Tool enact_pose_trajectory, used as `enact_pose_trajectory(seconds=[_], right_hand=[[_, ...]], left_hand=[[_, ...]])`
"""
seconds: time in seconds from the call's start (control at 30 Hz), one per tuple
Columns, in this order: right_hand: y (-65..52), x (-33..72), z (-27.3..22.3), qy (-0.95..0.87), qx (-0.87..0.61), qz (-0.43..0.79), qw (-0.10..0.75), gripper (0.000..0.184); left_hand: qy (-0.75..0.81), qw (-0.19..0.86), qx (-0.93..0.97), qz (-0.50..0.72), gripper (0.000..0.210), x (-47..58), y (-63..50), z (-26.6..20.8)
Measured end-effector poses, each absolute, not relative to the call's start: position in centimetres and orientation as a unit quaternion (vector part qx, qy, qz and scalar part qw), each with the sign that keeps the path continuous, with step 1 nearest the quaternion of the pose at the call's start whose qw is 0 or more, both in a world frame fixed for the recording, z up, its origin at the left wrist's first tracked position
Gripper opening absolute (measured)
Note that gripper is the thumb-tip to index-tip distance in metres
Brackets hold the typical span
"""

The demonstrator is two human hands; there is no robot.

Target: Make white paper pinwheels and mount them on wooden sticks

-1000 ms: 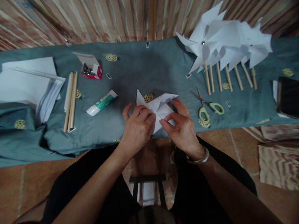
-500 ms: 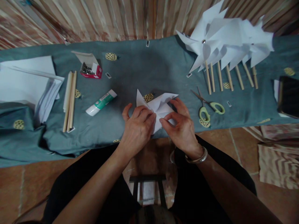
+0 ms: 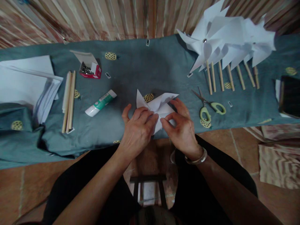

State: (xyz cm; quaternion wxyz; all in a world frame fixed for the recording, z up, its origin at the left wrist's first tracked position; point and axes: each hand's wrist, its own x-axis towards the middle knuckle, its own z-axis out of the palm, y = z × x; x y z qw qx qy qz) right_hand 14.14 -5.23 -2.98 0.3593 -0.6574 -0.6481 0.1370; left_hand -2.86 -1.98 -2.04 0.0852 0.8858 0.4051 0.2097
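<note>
A white paper pinwheel (image 3: 161,107) with folded-in blades lies at the table's near edge, between my two hands. My left hand (image 3: 138,126) presses its fingertips down on the centre and left blade, closed on the paper. From the right, my right hand (image 3: 179,125) pinches a lower blade near the middle between thumb and index finger. A bracelet circles my right wrist. The fingers cover part of the centre and the lower left blade. Green-handled scissors (image 3: 208,106) lie partly open to the right of my right hand. A glue stick (image 3: 100,103) rests left of my left hand.
Finished pinwheels on sticks (image 3: 225,40) lie in a row at the back right. Wooden sticks (image 3: 69,103), an open red-and-white box (image 3: 90,70) of small metal pieces and white paper sheets (image 3: 25,78) are on the left. A dark object (image 3: 290,97) sits at the right edge.
Hardly anything differs. My left fingertips have shifted very slightly right over the pinwheel's centre; both hands keep their hold on the paper.
</note>
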Motion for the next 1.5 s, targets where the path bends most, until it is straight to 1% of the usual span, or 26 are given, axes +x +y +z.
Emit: enact_pose_trajectory(seconds=[0.2, 0.47, 0.67, 0.77, 0.87, 0.97, 1.03, 1.1, 1.3, 1.5], right_hand=[[-5.3, 14.1, -2.9, -0.646, -0.657, 0.139, 0.363, 0.018], [-5.3, 14.2, -3.0, -0.658, -0.656, 0.125, 0.346, 0.016], [-5.8, 14.6, -2.1, -0.688, -0.647, 0.101, 0.312, 0.01], [-5.9, 15.1, -1.2, -0.709, -0.625, 0.066, 0.32, 0.015], [-5.7, 15.4, -0.6, -0.737, -0.59, 0.041, 0.327, 0.025], [-5.5, 15.3, -0.5, -0.77, -0.574, 0.059, 0.272, 0.033], [-5.4, 15.1, -0.6, -0.783, -0.575, 0.071, 0.225, 0.033], [-5.3, 15.0, -0.8, -0.788, -0.577, 0.074, 0.2, 0.032], [-5.0, 15.2, -1.2, -0.802, -0.567, 0.072, 0.175, 0.031], [-4.6, 15.2, -1.2, -0.806, -0.554, 0.095, 0.188, 0.033]], left_hand=[[0.406, 0.085, 0.883, 0.219, 0.021, -2.8, -2.0, -2.3], [0.409, 0.084, 0.885, 0.204, 0.02, -2.7, -1.9, -2.2], [0.41, 0.088, 0.885, 0.202, 0.022, -2.6, -1.8, -2.2], [0.41, 0.083, 0.886, 0.198, 0.022, -2.6, -1.8, -2.1], [0.411, 0.083, 0.886, 0.197, 0.021, -2.5, -1.8, -2.1], [0.406, 0.081, 0.887, 0.205, 0.02, -2.5, -1.7, -2.1], [0.406, 0.079, 0.886, 0.209, 0.022, -2.5, -1.6, -2.2], [0.408, 0.082, 0.885, 0.209, 0.023, -2.6, -1.6, -2.1], [0.408, 0.095, 0.884, 0.209, 0.022, -2.6, -1.6, -2.1], [0.409, 0.109, 0.881, 0.211, 0.025, -2.7, -1.7, -2.0]])
